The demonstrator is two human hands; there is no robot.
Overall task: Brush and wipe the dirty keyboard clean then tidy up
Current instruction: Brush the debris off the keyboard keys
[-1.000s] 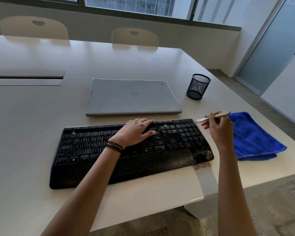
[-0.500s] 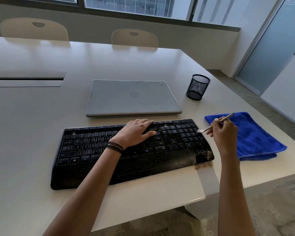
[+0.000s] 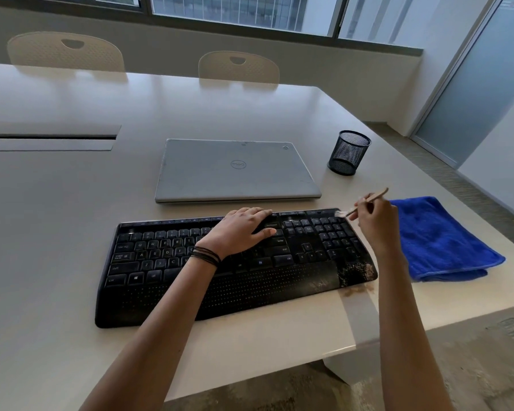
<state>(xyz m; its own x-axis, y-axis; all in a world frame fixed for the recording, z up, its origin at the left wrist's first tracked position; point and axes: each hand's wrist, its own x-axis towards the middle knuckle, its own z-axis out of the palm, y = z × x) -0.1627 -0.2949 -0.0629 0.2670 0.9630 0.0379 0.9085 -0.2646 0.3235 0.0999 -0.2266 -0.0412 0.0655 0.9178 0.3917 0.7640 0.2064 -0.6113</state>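
Black keyboard (image 3: 190,280) lies under your flat left hand (image 3: 238,229); your right hand (image 3: 374,221) pinches the brush (image 3: 365,203) at its far right corner.

Dim window daylight (edges bowed)

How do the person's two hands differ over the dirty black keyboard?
The left hand lies flat, fingers straight, on the black keyboard; the right hand pinches a thin wooden-handled brush at its far right corner. The left wrist wears dark bands; the right is bare.
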